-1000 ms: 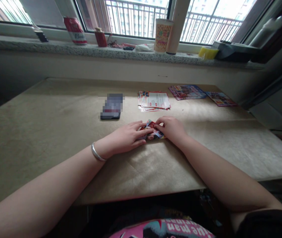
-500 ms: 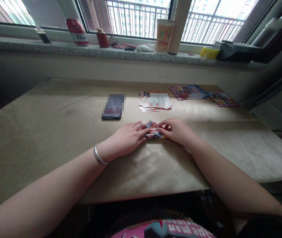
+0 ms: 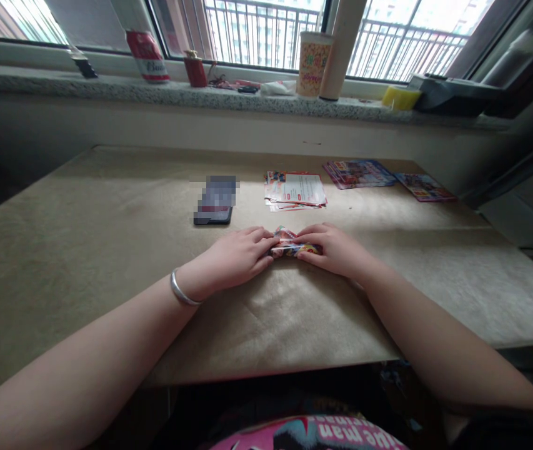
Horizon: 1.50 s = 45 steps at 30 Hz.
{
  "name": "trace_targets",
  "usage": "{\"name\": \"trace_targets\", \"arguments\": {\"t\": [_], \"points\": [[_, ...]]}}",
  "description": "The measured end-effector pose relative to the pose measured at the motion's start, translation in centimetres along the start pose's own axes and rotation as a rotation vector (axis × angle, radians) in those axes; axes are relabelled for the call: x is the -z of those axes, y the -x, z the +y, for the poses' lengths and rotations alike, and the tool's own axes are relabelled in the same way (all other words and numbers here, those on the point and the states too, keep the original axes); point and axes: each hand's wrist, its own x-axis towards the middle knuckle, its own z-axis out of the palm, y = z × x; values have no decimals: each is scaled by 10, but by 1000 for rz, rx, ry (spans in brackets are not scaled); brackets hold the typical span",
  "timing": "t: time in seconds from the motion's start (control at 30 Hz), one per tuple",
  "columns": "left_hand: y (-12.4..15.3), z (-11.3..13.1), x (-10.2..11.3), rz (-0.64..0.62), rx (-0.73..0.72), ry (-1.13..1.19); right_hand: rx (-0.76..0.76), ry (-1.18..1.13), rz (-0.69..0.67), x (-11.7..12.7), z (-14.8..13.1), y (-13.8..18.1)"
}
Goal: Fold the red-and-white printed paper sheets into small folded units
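A small, shiny, colourfully printed sheet, folded or bent, lies on the table between my hands. I cannot make out whether it is a card or a wrapper. My left hand, a silver bangle at its wrist, grips the left end, with its fingers on top. On the right end, the fingers and thumb of my right hand are closed, covering part of it. Just beyond the hands lies a stack of printed papers, the top one white with a red border. A blurred-out phone rests to its left.
Colourful card packs lie at the back right of the table, with another pack beside them. On the windowsill stand a red and white can, a patterned cup and a yellow tape roll.
My right hand has flattened over the right end of the sheet, its fingers now reaching further across. The sheet looks narrower, with a different printed part showing. My left hand stays at its end.
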Motion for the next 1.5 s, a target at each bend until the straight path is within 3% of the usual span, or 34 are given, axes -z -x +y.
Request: {"name": "trace_targets", "arguments": {"t": [0.73,1.5], "points": [[-6,0,-12,87,-17,-46,5,87,-5,-5,-1,-1],[-9,0,-21,91,10,-53,12,114,-12,-6,1,0]]}}
